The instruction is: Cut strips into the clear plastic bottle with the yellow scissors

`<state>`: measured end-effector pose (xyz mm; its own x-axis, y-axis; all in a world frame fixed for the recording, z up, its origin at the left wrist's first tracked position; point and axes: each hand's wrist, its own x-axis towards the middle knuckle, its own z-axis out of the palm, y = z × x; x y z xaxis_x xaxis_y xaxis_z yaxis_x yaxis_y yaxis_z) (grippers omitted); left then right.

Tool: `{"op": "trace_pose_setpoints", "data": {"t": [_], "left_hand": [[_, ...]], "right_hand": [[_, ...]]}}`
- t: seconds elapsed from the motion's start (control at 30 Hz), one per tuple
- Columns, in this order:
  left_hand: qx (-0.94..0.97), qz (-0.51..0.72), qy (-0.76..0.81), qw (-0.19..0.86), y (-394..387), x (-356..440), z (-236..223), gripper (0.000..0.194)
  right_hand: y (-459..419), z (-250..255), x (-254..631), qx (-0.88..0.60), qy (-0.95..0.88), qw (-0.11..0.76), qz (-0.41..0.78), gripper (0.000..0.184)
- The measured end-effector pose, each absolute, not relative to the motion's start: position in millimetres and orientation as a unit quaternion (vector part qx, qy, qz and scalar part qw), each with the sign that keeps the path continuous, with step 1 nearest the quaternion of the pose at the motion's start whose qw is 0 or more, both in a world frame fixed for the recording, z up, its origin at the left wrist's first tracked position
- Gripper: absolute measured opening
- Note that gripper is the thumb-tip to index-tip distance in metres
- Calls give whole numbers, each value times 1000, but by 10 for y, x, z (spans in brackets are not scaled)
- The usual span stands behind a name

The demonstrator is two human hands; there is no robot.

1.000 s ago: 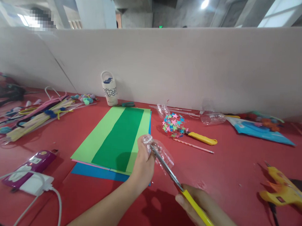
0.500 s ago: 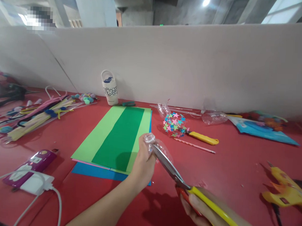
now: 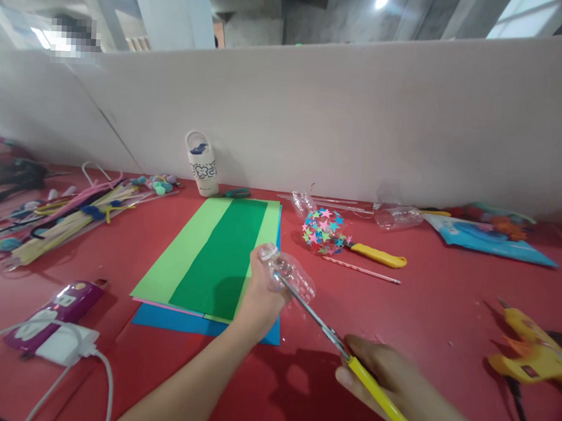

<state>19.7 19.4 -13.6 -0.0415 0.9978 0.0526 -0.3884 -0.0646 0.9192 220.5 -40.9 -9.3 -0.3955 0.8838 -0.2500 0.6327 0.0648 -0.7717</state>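
Observation:
A clear plastic bottle piece (image 3: 299,279) with a ridged neck is gripped in my left hand (image 3: 263,296), its mouth pointing up and left. My right hand (image 3: 376,370) is closed round the yellow handle of a pair of scissors (image 3: 314,314). The scissor tips touch the clear plastic beside my left fingers; whether they are cutting into it I cannot tell. Behind and left of the left hand lie sheets of green paper (image 3: 223,257) on blue paper. Beyond the bottle piece sits a clear ball covered in coloured stars (image 3: 324,228).
A yellow utility knife (image 3: 379,255) and a striped pencil (image 3: 362,270) lie behind the hands. On the right is a yellow glue gun (image 3: 530,352). A white tumbler (image 3: 202,170) stands at the partition; a purple device (image 3: 60,312) with cables and pipe cleaners (image 3: 76,217) are left.
The bottle piece has turned and shifted slightly left with my left hand, showing more of its side. The scissors have rolled edge-on, and the red handle has gone from view.

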Motion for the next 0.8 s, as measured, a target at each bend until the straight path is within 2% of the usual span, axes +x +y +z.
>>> {"op": "trace_pose_setpoints", "data": {"t": [0.1,0.23,0.33,0.8], "left_hand": [[348,605,348,626,169,164,-39,72],[271,613,310,674,166,130,16,57],[237,618,324,676,191,137,7,48],[253,569,409,667,161,132,29,40]], "right_hand": [[-392,-145,2218,-542,-685,150,462,37],[-374,-124,2187,-561,-680,138,451,37],[-371,-69,2165,-554,-706,122,423,37],[-368,38,2047,-621,-734,-28,273,32]]}}
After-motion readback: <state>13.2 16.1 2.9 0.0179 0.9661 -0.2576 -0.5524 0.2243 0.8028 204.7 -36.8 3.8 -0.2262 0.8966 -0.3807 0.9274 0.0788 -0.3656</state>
